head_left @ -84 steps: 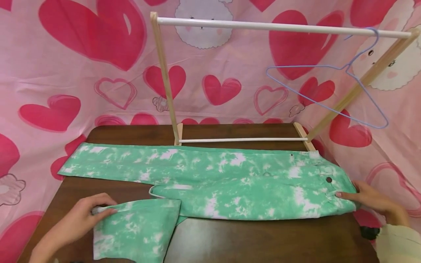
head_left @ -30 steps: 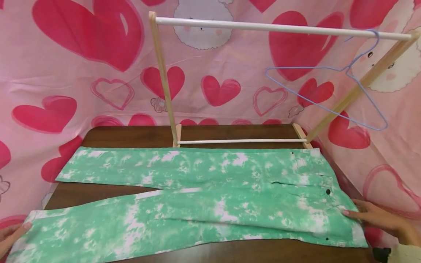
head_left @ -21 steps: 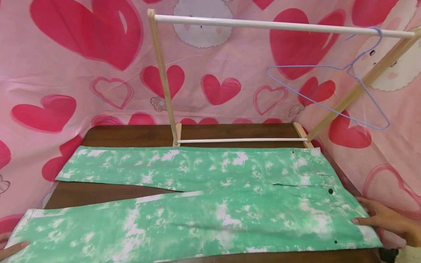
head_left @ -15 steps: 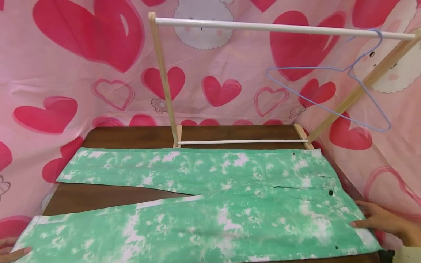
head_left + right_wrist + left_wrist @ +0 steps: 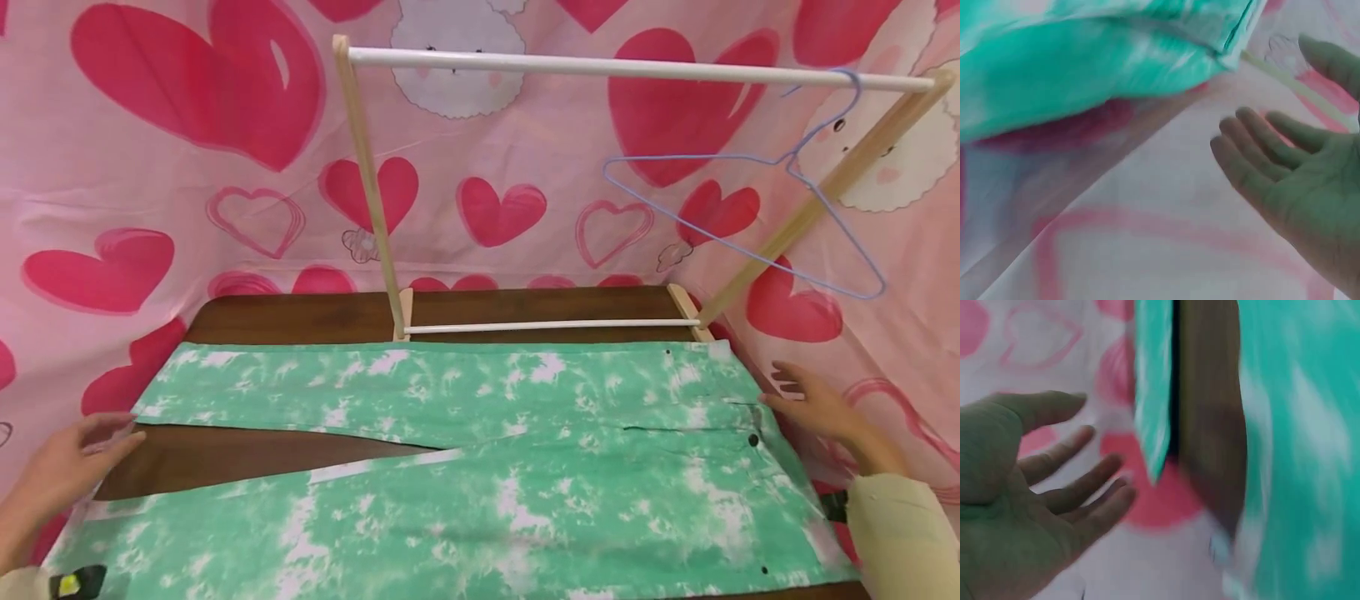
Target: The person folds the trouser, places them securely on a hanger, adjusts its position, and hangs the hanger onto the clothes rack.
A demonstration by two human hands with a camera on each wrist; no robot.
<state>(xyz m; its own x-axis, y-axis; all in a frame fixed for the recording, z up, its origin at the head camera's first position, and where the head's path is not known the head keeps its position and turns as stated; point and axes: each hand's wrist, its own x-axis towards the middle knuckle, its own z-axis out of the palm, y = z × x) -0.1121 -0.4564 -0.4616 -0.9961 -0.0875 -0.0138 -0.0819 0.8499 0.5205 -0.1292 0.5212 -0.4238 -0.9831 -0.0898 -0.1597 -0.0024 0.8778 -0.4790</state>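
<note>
Green and white tie-dye pants [image 5: 480, 467] lie spread flat across the table, waistband to the right and both legs stretching left. My left hand [image 5: 71, 462] is at the hem of the far leg, fingers apart and holding nothing. In the left wrist view that hand [image 5: 1041, 481] shows its palm, with a gap between it and the cloth. My right hand [image 5: 817, 408] hovers beside the waistband's far corner, fingers spread. The right wrist view shows this hand [image 5: 1297, 181] empty, apart from the pants' waist edge [image 5: 1210, 37].
Behind the pants stands a wood rack with a white top rail [image 5: 637, 69]. A blue wire hanger [image 5: 750, 158] hangs from its right end. The dark wood table [image 5: 300, 312] is backed and flanked by a pink heart-print cloth [image 5: 487, 142].
The folded near leg was drawn out to the left and laid flat, and the waist was spread toward the near edge. Both hands then let go and moved toward the far side.
</note>
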